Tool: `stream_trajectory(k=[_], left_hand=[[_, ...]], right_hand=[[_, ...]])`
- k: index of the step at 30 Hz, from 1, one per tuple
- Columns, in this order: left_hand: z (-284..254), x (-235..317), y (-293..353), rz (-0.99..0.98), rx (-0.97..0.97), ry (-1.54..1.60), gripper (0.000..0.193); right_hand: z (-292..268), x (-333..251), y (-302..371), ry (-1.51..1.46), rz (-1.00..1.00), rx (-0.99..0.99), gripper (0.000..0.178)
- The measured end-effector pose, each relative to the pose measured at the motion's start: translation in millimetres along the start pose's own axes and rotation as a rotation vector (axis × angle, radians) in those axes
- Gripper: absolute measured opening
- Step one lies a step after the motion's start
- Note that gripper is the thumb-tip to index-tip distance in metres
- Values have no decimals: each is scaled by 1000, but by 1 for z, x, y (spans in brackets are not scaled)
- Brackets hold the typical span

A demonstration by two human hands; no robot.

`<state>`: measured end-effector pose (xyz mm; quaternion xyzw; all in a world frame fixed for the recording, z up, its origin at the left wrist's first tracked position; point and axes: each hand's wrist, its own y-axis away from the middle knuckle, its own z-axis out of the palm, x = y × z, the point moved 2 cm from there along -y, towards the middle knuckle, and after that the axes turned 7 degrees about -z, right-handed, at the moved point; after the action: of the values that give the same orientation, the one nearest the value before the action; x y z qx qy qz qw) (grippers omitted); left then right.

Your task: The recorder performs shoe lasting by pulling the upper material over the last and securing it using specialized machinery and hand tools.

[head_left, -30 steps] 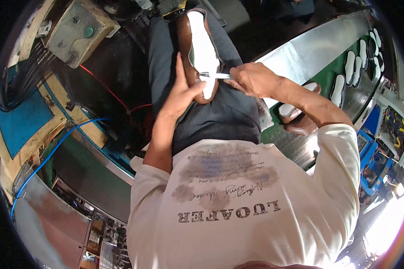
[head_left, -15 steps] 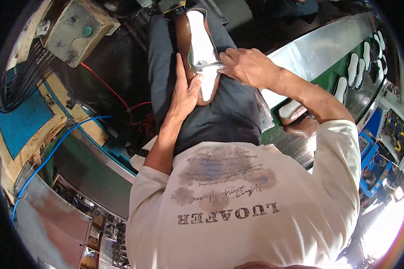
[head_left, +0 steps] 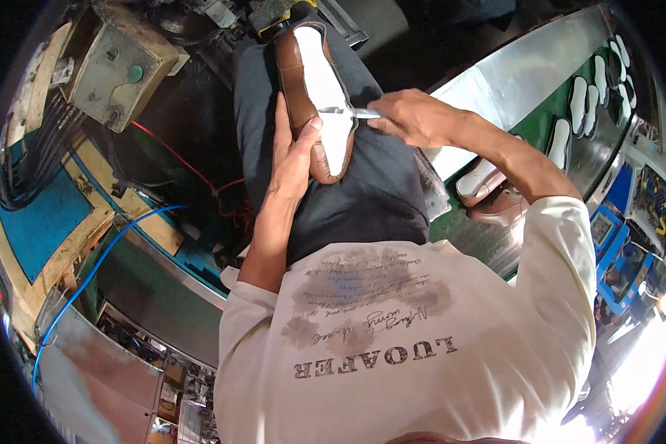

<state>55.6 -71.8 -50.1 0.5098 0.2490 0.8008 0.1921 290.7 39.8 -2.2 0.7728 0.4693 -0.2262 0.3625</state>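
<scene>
A brown leather shoe upper (head_left: pixel 291 81) lies bottom up along my thighs, with a long white insole (head_left: pixel 320 70) facing me. My left hand (head_left: pixel 296 159) grips its left side, thumb pressed on the edge near the narrow end and fingers along the outer leather. From the right, my right hand (head_left: pixel 418 118) is closed around a slim, shiny metal tool (head_left: pixel 364 114). The tool's tip meets the right edge of the shoe upper at its waist. Its exact kind is not clear, as the fist hides part of it.
To the right, a green conveyor belt (head_left: pixel 536 148) with metal edging carries several shoes with white insoles (head_left: pixel 579 103). A brown shoe (head_left: pixel 499 207) rests near my right elbow. A metal box with a green button (head_left: pixel 118 78) stands at the left, above a blue hose (head_left: pixel 100 259).
The shoe upper has shifted slightly left and tilted. My right hand has drawn a little to the right and down, and the tool has moved from across the insole to the right edge.
</scene>
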Motion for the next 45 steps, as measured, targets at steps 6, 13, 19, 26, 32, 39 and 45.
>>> stream_trajectory(k=[6, 13, 19, 26, 32, 39, 45], left_hand=[[0, -4, 3, 128, 116, -491, 88], [-1, 0, 5, 70, 133, -575, 83], [-7, 18, -22, -231, -54, 112, 97], [2, 4, -24, 77, 171, -467, 89], [4, 17, -19, 29, 231, -725, 86], [-5, 27, -57, -192, 191, -258, 90], [-9, 24, -44, -132, 185, -398, 93]], right_hand=[[-13, 5, -15, 97, -66, 195, 41], [-2, 16, -21, 178, 2, 203, 45], [1, 22, -16, 56, 100, 103, 45], [-26, 30, -27, 3, 4, 207, 45], [-20, 31, -39, 139, 166, 84, 48], [-26, 32, -35, 160, -2, 255, 48], [-25, 10, -51, 93, 91, 181, 46]])
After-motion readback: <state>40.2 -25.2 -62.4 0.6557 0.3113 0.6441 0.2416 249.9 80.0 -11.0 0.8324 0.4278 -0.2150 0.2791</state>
